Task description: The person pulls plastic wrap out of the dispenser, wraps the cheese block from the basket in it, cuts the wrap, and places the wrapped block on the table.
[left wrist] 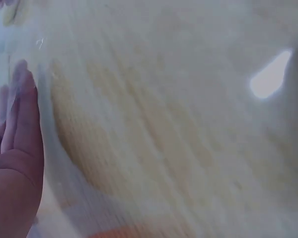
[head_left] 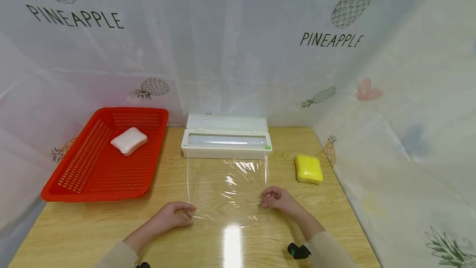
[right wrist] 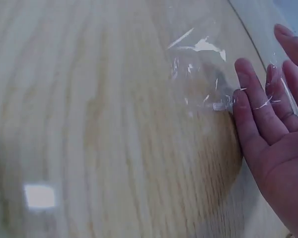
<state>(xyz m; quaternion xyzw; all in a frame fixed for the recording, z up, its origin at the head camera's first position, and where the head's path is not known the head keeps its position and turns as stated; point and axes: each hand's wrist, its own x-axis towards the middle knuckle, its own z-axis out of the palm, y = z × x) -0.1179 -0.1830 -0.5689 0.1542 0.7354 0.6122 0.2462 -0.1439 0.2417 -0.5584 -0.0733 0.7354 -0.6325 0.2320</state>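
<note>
Clear plastic wrap (head_left: pixel 227 189) stretches from a roll (head_left: pixel 227 140) inside a white dispenser box (head_left: pixel 227 152) toward the near side of the wooden table. At its near left corner is my left hand (head_left: pixel 174 215), thumb and fingers apart; in the left wrist view its fingers (left wrist: pixel 22 119) look fairly straight. My right hand (head_left: pixel 279 199) is at the wrap's right edge. Seen from the right wrist, its fingers (right wrist: pixel 260 106) extend with the wrap's creased edge across their tips, and the thumb stands away from them.
The dispenser's lid (head_left: pixel 227 122) is raised behind the roll. On the left, a red basket (head_left: pixel 148 177) holds a white wrapped block (head_left: pixel 129 140). A yellow wrapped block (head_left: pixel 308 169) lies at the table's right side. Printed curtains (head_left: pixel 230 53) hang behind and beside the table (head_left: pixel 193 247).
</note>
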